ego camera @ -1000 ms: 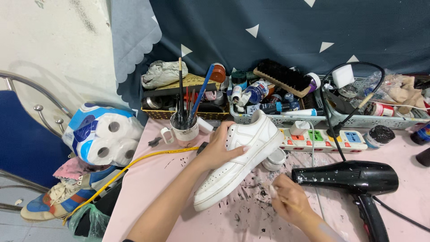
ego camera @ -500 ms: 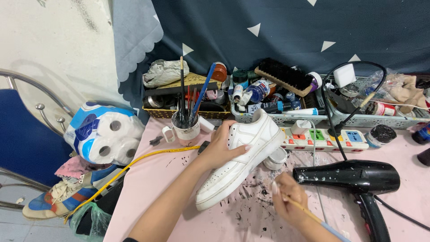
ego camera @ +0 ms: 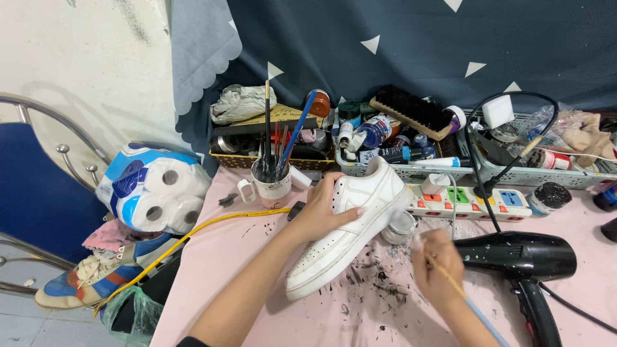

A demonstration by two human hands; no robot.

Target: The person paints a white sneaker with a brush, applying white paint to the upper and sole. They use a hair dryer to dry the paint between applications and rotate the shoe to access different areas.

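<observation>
A white sneaker (ego camera: 340,247) lies tilted on the pink table (ego camera: 257,257), toe toward me, heel raised near a small open jar (ego camera: 398,226). My left hand (ego camera: 321,212) grips the sneaker's side near the laces. Just right of the sneaker, my right hand (ego camera: 436,266) holds a thin paintbrush (ego camera: 472,308) with a blue and yellow handle; its tip points up toward the jar and the sneaker's heel.
A black hair dryer (ego camera: 524,260) lies to the right. A power strip (ego camera: 472,199), a mug of brushes (ego camera: 270,183) and baskets of bottles (ego camera: 385,151) line the back. Toilet rolls (ego camera: 154,193) and an old shoe (ego camera: 83,289) sit left. Black paint flecks (ego camera: 379,283) spot the table.
My right hand has lifted with the brush from the table toward the small jar and the sneaker's heel. The left hand keeps its hold on the sneaker.
</observation>
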